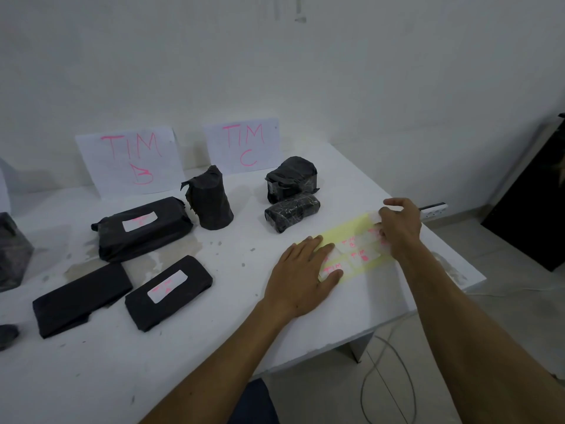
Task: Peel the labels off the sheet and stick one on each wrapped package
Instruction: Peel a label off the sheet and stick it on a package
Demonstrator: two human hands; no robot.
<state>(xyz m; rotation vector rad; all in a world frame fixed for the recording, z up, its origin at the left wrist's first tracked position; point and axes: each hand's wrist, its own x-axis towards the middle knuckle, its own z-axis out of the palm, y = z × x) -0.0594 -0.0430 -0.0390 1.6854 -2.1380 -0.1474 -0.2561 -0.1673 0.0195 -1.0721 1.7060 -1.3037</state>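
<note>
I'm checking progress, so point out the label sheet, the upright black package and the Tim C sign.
label sheet [348, 229]: head view, bare yellow backing.
upright black package [211, 203]: head view, its side.
Tim C sign [243, 145]: head view, paper's middle.

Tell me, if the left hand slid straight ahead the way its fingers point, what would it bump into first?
Probably the right hand. The left hand lies flat on the label sheet, fingers aimed up and right along it, where the right hand is pinching a label. Depth is hard to judge.
</note>
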